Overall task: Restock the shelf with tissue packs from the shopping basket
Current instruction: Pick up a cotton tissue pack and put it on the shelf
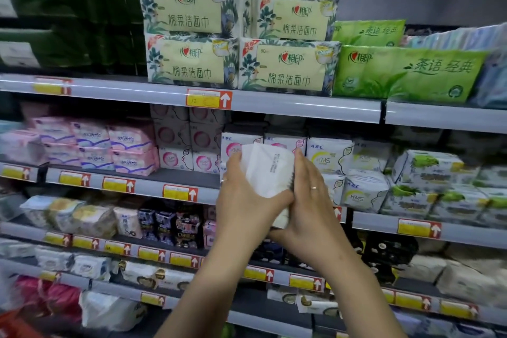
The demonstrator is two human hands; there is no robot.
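Note:
A white tissue pack [267, 170] with small printed text is held up in front of the second shelf [153, 186], its back side toward me. My left hand [247, 200] grips its left side and lower edge. My right hand [304, 200] presses flat on its right side, fingers pointing up. The pack sits just before a row of white ABC KMS packs [329, 156]. The shopping basket is only a red blur at the bottom left corner [13, 324].
Above, the top shelf [301, 105] carries stacked floral facial-tissue packs [285, 66] and green tissue packs [406, 74]. Pink packs [129, 145] lie left on the second shelf. Lower shelves hold several mixed packs. Price tags line each shelf edge.

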